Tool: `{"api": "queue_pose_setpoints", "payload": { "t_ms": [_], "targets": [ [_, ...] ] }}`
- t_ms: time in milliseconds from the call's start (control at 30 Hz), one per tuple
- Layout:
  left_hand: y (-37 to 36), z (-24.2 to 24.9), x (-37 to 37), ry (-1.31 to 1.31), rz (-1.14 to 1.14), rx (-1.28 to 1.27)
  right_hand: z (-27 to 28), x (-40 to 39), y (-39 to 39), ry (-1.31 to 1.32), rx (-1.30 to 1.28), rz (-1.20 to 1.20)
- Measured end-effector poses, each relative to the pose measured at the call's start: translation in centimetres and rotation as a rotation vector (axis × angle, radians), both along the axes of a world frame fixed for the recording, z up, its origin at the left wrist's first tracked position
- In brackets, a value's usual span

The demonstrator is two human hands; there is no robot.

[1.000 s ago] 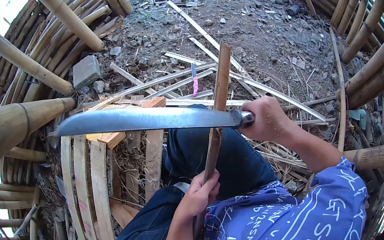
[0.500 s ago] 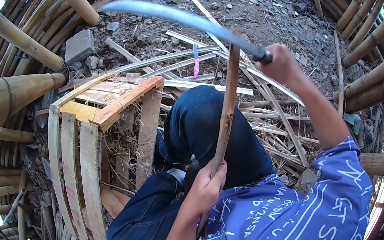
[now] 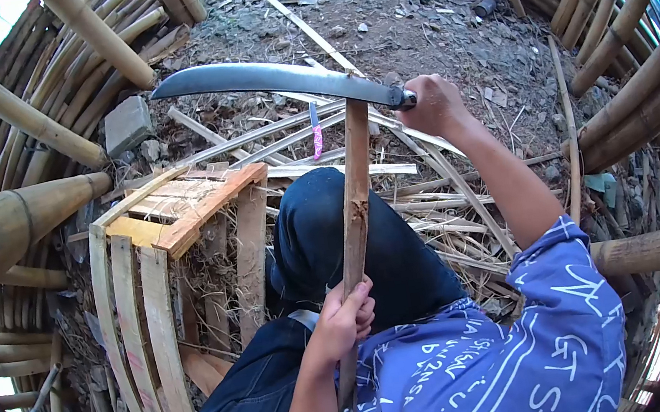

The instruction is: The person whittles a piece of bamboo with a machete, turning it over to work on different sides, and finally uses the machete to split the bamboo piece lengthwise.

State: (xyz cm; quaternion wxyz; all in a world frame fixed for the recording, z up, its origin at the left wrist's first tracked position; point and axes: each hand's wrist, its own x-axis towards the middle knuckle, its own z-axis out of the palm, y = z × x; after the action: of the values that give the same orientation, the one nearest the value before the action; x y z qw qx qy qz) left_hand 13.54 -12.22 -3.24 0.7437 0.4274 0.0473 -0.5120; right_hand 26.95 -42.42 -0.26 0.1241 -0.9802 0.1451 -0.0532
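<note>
My right hand [image 3: 432, 106] is closed round the handle of a machete [image 3: 270, 78], whose long curved blade points left across the view. The blade lies against the top end of a bamboo strip [image 3: 354, 194]. Lower down, my left hand [image 3: 346, 319] is wrapped round that strip, holding it tilted in front of my bent knee. To the left of my legs stands a wooden slatted crate [image 3: 154, 264], with shavings and fibres on and inside it. A small knife with a pink handle [image 3: 317, 140] lies on split strips beyond my knee.
Split bamboo strips [image 3: 433, 217] litter the ground ahead and right of me. A grey block [image 3: 127, 126] sits at the far left. Thick bamboo poles [image 3: 27, 215] jut in from the left, and more poles [image 3: 656, 246] from the right. Stony soil [image 3: 405, 18] stretches ahead.
The machete has come down onto the end of the strip, its blade sharper in view than before. My left hand and the strip have shifted slightly left. The whole view has moved a little.
</note>
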Motion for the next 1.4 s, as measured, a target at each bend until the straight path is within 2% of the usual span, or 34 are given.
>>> {"api": "queue_pose_setpoints", "payload": {
  "t_ms": [267,300,333,400,467,533,600,633,733,867,933,1000,1033,1067,1133,1167,1200,1267,1300,1400],
  "targets": [
    [-0.3,0.3,-0.3,-0.058,-0.015,0.058,-0.3,0.2,-0.6,-0.072,-0.019,-0.076],
    [0.0,0.4,-0.6,-0.078,-0.017,0.067,0.6,0.5,-1.4,0.036,0.101,-0.145],
    [0.4,0.4,-0.8,-0.1,-0.015,0.078,0.7,1.3,-2.8,0.025,0.103,-0.147],
    [1.2,-0.3,-1.7,-0.129,0.002,0.085,-0.7,1.9,-6.7,-0.207,0.102,-0.4],
    [1.4,-0.5,-1.6,-0.122,0.022,0.047,-2.2,0.9,-9.9,-0.168,0.217,-0.417],
    [2.4,-2.4,-0.9,-0.061,-0.067,-0.135,-4.3,-1.7,-10.3,-0.242,0.549,-0.366],
    [2.5,-2.1,-0.2,-0.011,-0.096,-0.169,-3.9,-5.2,-8.1,-0.218,0.57,-0.336],
    [2.4,-1.9,0.0,0.035,-0.136,-0.204,-4.2,-6.8,-7.1,-0.257,0.559,-0.246],
    [2.0,-1.1,0.3,-0.001,-0.179,-0.108,-3.3,-10.3,-2.4,-0.253,0.598,-0.085],
    [1.5,-1.7,-0.5,-0.085,-0.094,0.041,0.9,-10.4,2.4,-0.217,0.54,0.132],
    [0.7,-0.6,-1.2,-0.136,-0.067,0.151,2.6,-9.1,2.8,-0.184,0.31,0.249],
    [0.4,-0.8,-2.3,-0.359,0.005,0.342,3.6,-7.1,2.3,-0.105,0.121,0.247],
    [0.1,-1.2,-3.0,-0.445,0.016,0.399,3.7,-5.6,1.3,0.015,0.095,0.181],
    [0.3,-1.1,-3.3,-0.439,0.017,0.396,3.6,-4.2,0.3,0.139,0.068,0.12],
    [0.7,-1.0,-3.9,-0.463,-0.003,0.43,3.5,-2.2,-2.2,0.105,0.016,-0.005],
    [1.0,-1.5,-4.4,-0.586,-0.018,0.445,2.6,-1.1,-3.8,0.065,0.027,-0.041],
    [1.4,-1.8,-4.8,-0.574,0.001,0.447,1.5,-0.5,-5.3,0.025,0.041,-0.074],
    [2.2,-2.2,-4.6,-0.4,0.004,0.329,0.0,-1.4,-7.1,-0.043,0.062,-0.069],
    [2.2,-2.2,-4.5,-0.456,-0.006,0.332,-0.6,-2.0,-6.9,-0.105,0.088,-0.085],
    [2.0,-2.4,-4.1,-0.402,-0.002,0.282,0.1,-5.5,-3.9,-0.159,0.273,0.009]
  ]
}}
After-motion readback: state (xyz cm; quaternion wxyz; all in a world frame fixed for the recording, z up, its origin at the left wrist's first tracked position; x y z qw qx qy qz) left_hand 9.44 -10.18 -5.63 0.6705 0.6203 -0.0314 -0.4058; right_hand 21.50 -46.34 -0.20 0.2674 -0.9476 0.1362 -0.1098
